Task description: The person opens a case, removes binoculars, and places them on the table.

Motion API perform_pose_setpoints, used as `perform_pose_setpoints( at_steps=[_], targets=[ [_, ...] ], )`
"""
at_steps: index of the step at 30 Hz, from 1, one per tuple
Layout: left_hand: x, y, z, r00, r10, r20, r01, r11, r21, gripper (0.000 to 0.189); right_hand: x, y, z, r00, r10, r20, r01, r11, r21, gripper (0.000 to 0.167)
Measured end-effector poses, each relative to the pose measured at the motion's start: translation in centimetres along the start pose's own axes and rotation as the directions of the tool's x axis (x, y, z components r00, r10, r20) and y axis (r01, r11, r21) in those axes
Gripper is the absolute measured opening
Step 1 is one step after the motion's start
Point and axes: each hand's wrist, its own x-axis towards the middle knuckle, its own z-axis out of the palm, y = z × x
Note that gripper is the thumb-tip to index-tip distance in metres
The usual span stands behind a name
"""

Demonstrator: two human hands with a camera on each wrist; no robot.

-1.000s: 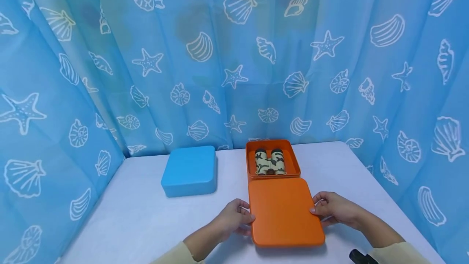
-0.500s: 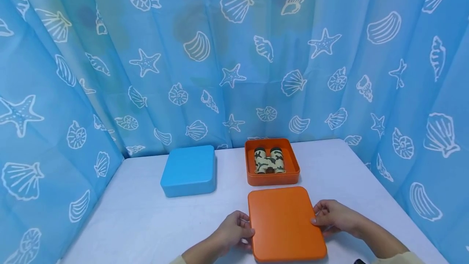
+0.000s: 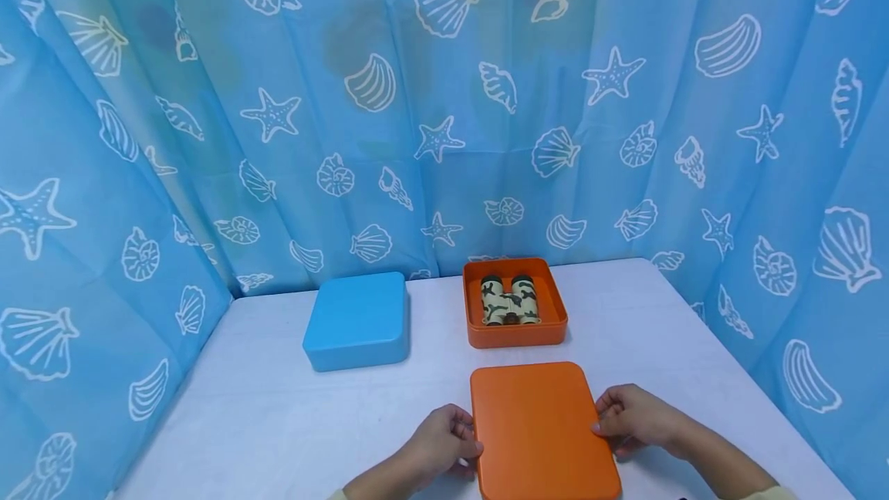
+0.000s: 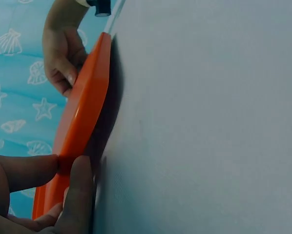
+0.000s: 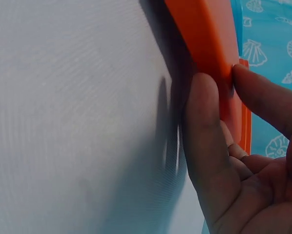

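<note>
Both hands hold an orange square lid [image 3: 545, 430] by its opposite side edges, close over the white table near its front. My left hand [image 3: 446, 442] pinches the left edge, thumb on top and fingers beneath; the left wrist view shows the same grip on the lid [image 4: 85, 107]. On the right edge my right hand [image 3: 642, 421] pinches likewise, its thumb and fingers on either face in the right wrist view. Behind the lid stands an uncovered orange box [image 3: 517, 336]. Inside it lie camouflage-patterned binoculars [image 3: 510, 303].
A light blue square box [image 3: 357, 322] with its top covered stands at the back left of the white table [image 3: 278, 407]. Blue curtains [image 3: 312, 137] with white seashell and starfish prints hang behind and along both sides.
The lid has come toward the front of the table in both hands, away from the orange box, and a gap now shows between them. The head view has shifted slightly.
</note>
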Motion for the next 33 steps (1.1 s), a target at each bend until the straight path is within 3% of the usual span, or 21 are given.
perform_pose_setpoints(
  at_steps=[9,14,20,28,33],
  targets=[
    [0.1,0.1,-0.2,0.999,0.044,-0.007,-0.042,0.986,0.159,0.026,-0.1,-0.5,1.0,0.996,0.039,-0.077,-0.045,0.996,-0.081,0.024],
    [0.2,0.4,-0.3,1.0,0.025,-0.012,-0.021,0.966,0.258,0.026,0.2,-0.6,1.1,0.994,0.046,-0.103,-0.059,0.991,-0.123,0.023],
    [0.2,1.0,-0.1,1.0,0.005,-0.022,0.004,0.919,0.394,0.025,0.2,-0.4,1.1,0.995,0.022,-0.098,-0.037,0.987,-0.159,0.021],
    [0.2,1.2,0.4,0.998,0.026,-0.056,0.006,0.86,0.51,0.025,-0.1,-0.9,1.3,0.994,0.02,-0.107,-0.042,0.978,-0.206,0.02],
    [0.3,1.1,0.6,0.996,0.07,-0.045,-0.03,0.8,0.599,0.025,-0.3,-1.2,1.6,0.994,0.013,-0.112,-0.042,0.963,-0.267,0.023]
  ],
)
